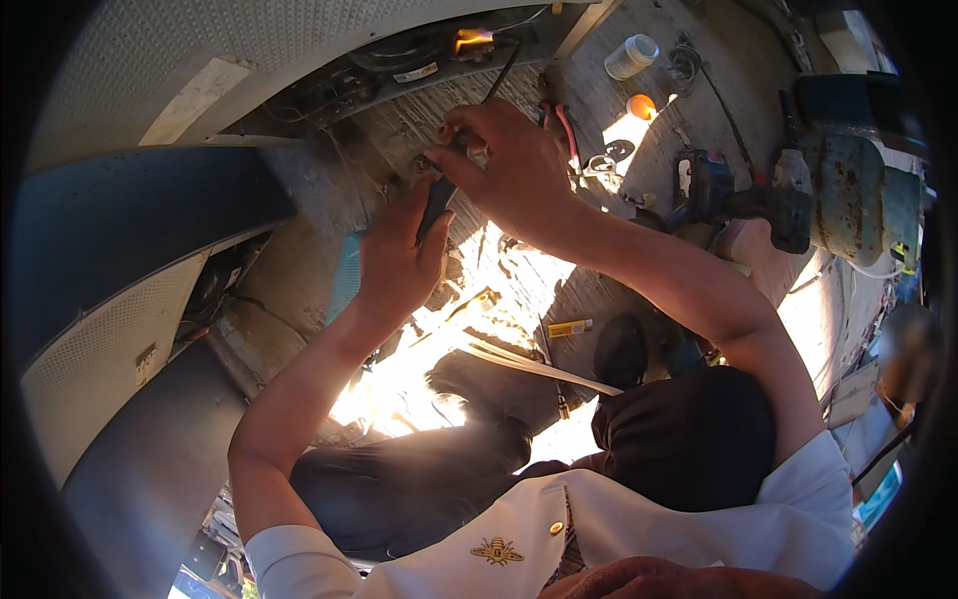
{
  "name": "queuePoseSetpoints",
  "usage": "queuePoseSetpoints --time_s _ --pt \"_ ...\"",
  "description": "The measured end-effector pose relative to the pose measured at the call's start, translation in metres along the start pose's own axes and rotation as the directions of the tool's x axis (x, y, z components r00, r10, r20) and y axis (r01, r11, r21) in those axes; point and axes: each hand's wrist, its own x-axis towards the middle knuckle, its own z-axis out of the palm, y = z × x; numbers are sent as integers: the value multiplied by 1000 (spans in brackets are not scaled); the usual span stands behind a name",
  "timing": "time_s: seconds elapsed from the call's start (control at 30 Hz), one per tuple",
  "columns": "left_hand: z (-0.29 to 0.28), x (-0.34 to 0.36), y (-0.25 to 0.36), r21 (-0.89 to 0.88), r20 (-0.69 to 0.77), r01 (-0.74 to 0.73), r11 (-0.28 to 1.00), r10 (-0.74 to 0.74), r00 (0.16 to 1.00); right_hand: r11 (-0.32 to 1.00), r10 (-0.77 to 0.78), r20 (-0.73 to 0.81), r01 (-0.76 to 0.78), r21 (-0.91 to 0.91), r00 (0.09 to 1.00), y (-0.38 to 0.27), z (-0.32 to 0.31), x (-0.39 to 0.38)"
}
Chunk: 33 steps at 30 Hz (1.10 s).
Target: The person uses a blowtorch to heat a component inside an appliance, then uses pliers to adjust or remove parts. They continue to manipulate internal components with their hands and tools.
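My left hand (404, 250) is wrapped around the dark handle of what looks like a gas torch (436, 210). My right hand (519, 165) is closed on its upper part, with fingertips by a small round knob (445, 132). A thin dark tube (504, 72) rises beyond my right hand toward the open base of a pale appliance (299, 50). Near the tube's end an orange-yellow flame (473, 40) glows beside a black compressor (394, 58). The exact joint between tube and flame is too small to make out.
Red-handled pliers (570, 135), a white jar (631, 57) and an orange cap (642, 107) lie right of my hands. Farther right stands a rusty green cylinder (846, 195). Pale thin strips (539, 369) and a yellow packet (570, 327) lie near my legs. Another dark appliance (150, 215) flanks my left.
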Motion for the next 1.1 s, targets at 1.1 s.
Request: queuePoseSetpoints --time_s 1.1 --pt "4 3 -4 2 12 6 1000 -6 1000 999 -39 -24 40 29 999 7 2 5"
